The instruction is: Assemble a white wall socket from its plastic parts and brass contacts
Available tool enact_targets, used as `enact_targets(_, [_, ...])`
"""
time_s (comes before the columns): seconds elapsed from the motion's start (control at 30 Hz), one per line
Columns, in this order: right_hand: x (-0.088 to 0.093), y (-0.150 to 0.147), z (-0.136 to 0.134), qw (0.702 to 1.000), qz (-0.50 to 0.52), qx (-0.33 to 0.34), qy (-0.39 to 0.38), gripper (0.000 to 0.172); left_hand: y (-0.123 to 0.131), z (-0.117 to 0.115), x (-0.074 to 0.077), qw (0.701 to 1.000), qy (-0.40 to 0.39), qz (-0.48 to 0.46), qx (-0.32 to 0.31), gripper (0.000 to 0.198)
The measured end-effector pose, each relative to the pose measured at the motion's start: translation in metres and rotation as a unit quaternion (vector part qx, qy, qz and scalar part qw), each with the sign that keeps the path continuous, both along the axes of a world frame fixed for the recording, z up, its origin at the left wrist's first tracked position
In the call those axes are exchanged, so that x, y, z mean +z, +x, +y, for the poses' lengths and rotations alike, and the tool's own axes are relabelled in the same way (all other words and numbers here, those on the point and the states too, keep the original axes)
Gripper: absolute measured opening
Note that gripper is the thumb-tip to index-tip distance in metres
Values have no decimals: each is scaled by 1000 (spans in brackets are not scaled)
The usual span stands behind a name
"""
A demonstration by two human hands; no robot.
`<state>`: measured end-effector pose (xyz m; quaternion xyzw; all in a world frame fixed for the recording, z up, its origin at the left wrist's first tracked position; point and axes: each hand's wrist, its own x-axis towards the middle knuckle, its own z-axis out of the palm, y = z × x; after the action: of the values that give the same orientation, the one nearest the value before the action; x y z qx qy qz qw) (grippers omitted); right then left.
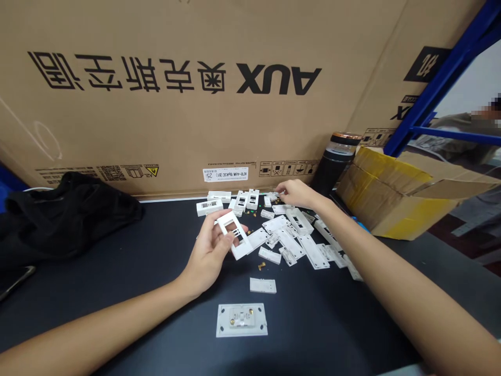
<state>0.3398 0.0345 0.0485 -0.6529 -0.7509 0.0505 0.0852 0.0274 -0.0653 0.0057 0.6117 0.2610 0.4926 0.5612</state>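
My left hand (211,250) holds a white plastic socket frame (235,232) with rectangular openings, lifted a little above the dark table (136,292). My right hand (295,193) reaches to the far side of a scatter of white socket parts (297,235), its fingertips pinched over small brass pieces (277,199) beside the cardboard box. What the fingers hold, if anything, is too small to make out. A white socket plate (241,319) with brass contacts lies flat near me, and a small white insert (263,285) lies just beyond it.
A large AUX cardboard box (195,94) stands as a wall behind the table. Black cloth (66,214) is heaped at the left. A dark cylinder-shaped container (336,162) and an open taped carton (399,193) stand at the right. A blue rack (434,89) and another person are behind.
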Motion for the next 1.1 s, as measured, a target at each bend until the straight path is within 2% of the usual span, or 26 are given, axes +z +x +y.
enact_targets(0.17, [-2, -10, 5, 998, -4, 47, -46, 36, -1, -1, 2, 1000, -13, 10, 0, 37])
enact_targets(0.37, [9, -11, 0, 998, -10, 39, -50, 34, -1, -3, 3, 998, -50, 23, 7, 25])
enact_targets(0.6, [4, -23, 1, 997, -30, 53, -39, 37, -3, -3, 2, 999, -36, 30, 6, 24])
enact_targets(0.83, [6, -34, 1, 997, -61, 13, -37, 21, -3, -3, -1, 999, -7, 22, -29, 25])
enact_targets(1.1, [14, -39, -3, 999, -45, 8, -9, 31, -2, -1, -1, 999, -11, 25, -35, 25])
